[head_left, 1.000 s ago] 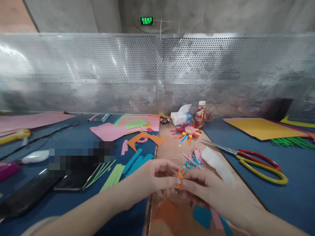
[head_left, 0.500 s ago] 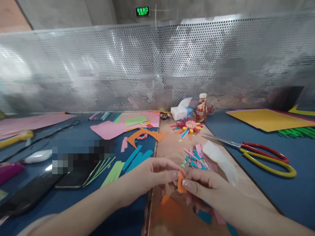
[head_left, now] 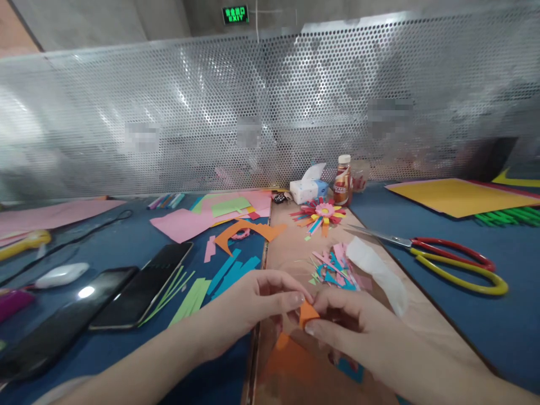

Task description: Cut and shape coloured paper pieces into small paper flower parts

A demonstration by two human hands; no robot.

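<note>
A small folded piece of orange paper (head_left: 309, 314) is pinched between both of my hands above the brown board. My left hand (head_left: 270, 295) grips its upper left edge between thumb and fingers. From the right, my right hand (head_left: 352, 320) presses its lower corner with the thumb; the fingers behind are partly hidden. Below them lies another orange sheet (head_left: 289, 360), with a blue paper scrap (head_left: 351, 370) partly under my right hand. Just beyond the hands is a heap of pink and blue paper strips (head_left: 335, 269). Farther back sits a multicoloured paper flower (head_left: 324, 212).
Scissors (head_left: 459, 264) with red and yellow handles lie at the right, near a crumpled white tissue (head_left: 375, 267). A tissue pack (head_left: 309, 191) and a bottle (head_left: 342, 183) stand at the back. Two phones (head_left: 145, 292) and green strips (head_left: 192, 298) lie to the left.
The orange piece has turned between my fingers and now shows a pointed, triangular face instead of a narrow upright strip. My right thumb has shifted slightly left and down.
</note>
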